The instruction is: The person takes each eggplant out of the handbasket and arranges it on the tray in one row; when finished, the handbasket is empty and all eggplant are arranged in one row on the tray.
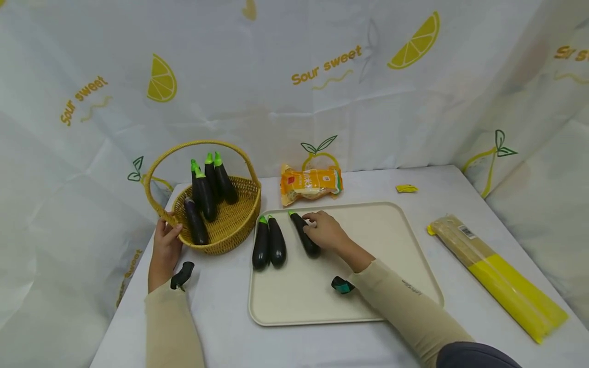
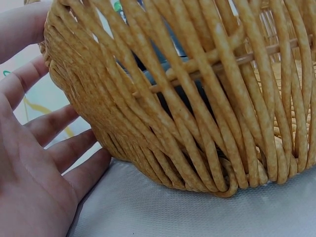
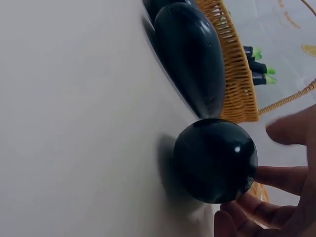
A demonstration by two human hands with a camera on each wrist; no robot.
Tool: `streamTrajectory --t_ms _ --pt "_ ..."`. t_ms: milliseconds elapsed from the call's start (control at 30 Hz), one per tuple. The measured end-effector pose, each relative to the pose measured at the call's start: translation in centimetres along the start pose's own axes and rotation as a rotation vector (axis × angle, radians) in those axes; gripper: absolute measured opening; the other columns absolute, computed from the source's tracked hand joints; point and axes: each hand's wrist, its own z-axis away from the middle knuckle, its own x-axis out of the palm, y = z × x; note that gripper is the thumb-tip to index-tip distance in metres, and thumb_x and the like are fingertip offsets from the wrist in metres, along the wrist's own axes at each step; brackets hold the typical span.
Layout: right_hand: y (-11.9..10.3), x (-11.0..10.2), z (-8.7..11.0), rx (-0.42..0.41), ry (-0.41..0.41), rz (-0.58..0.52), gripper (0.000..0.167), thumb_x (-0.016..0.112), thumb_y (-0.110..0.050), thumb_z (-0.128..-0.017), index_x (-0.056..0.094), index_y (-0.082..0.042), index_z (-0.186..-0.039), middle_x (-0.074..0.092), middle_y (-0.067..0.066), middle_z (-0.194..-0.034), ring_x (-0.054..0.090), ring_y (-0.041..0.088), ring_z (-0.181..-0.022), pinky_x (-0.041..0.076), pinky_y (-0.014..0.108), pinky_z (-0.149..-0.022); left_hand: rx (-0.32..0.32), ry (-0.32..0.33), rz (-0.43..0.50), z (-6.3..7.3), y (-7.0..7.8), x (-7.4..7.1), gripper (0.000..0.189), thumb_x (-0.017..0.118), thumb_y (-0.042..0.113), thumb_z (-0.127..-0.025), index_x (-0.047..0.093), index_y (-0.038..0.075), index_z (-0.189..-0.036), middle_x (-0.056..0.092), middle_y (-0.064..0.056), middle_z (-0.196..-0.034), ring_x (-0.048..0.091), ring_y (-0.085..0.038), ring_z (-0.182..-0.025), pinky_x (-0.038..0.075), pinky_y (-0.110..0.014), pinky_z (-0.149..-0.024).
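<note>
My left hand (image 1: 166, 245) holds the side of a wicker basket (image 1: 236, 225) near the foot of its handle; in the left wrist view its fingers (image 2: 61, 123) lie along the outer weave. Several eggplants (image 1: 207, 197) with bright green caps lean inside that basket. Over the tray, my right hand (image 1: 327, 231) is at a single eggplant (image 1: 303, 235). The right wrist view has this eggplant (image 3: 215, 160) end-on, fingertips at its side and the thumb (image 3: 291, 129) standing apart from it. Two more eggplants (image 1: 277, 243) lie side by side at the tray's left.
The beige tray (image 1: 294, 312) covers the table's middle. Behind it sits an orange food packet (image 1: 310, 185). A small yellow packet (image 1: 407, 188) lies at the back right, and a long yellow-and-clear package (image 1: 499, 278) rests along the right side. A printed white curtain (image 1: 257, 76) hangs behind.
</note>
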Motion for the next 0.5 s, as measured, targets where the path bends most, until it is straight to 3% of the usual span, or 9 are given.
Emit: streamTrajectory --t_ms 100,200,500 --pt "-0.3 0.3 -0.1 0.001 -0.007 0.032 0.049 0.064 -0.041 -0.091 0.061 -0.012 -0.130 0.058 0.012 -0.119 0.058 0.027 -0.104 0.046 0.044 -0.086 0.004 -0.005 0.015 -0.1 -0.1 -0.1 0.036 0.051 -0.001 -0.098 0.043 0.022 -0.125 0.042 -0.003 -0.136 0.040 -0.017 -0.122 0.034 -0.031 -0.098" --pt "-0.7 0.5 -0.4 0.011 -0.013 0.043 0.050 0.068 -0.038 -0.089 0.061 -0.009 -0.128 0.062 0.011 -0.114 0.059 0.027 -0.100 0.047 0.044 -0.085 0.003 -0.006 0.015 -0.2 -0.3 -0.2 0.036 0.051 -0.001 -0.098 0.043 0.023 -0.124 0.043 -0.003 -0.135 0.041 -0.018 -0.121 0.034 -0.031 -0.098" --pt "-1.3 1.3 -0.8 0.088 -0.063 -0.074 0.043 0.059 -0.033 -0.096 0.058 -0.007 -0.130 0.065 0.008 -0.112 0.060 0.022 -0.097 0.048 0.041 -0.085 0.013 0.001 0.007 -0.3 -0.3 -0.2 0.037 0.052 -0.001 -0.097 0.041 0.021 -0.125 0.041 -0.004 -0.136 0.038 -0.019 -0.124 0.032 -0.034 -0.101"
